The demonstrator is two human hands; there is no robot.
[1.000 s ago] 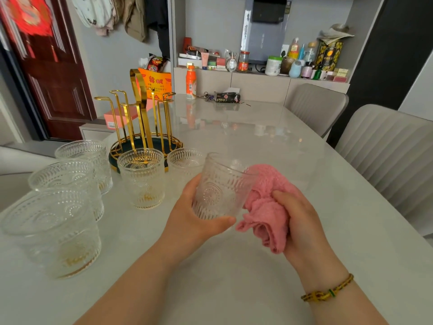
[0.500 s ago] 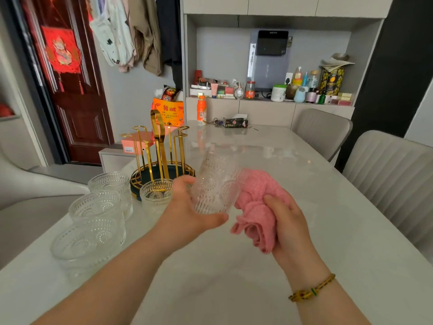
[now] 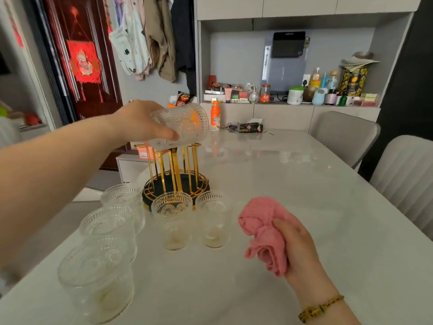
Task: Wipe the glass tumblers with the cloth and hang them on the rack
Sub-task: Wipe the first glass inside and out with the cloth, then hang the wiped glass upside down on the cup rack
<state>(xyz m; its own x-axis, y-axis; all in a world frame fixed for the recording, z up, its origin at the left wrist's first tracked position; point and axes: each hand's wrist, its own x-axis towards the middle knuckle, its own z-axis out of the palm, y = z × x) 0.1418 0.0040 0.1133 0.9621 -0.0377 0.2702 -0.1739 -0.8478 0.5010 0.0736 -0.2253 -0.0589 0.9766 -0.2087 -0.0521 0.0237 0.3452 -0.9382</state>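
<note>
Lifted clear of the cloth (image 3: 262,231), the tumbler (image 3: 187,124) now hovers tipped on its side just above the prongs of the rack (image 3: 175,170), with the left hand (image 3: 143,123) curled round its wall. The right hand (image 3: 297,245), in front and to the right of the rack, clenches the bunched cloth. Wiping of this glass seems done and hanging comes next; five more tumblers (image 3: 173,221) wait on the table (image 3: 293,184) just before the rack.

The left hand (image 3: 140,123) has lifted the glass tumbler (image 3: 185,124) away from the pink cloth (image 3: 264,231), up and to the far left. It now holds the tumbler tipped sideways just above the gold rack (image 3: 175,170). The right hand (image 3: 297,247), gripping the cloth, now sits well apart from the glass, near right.
</note>
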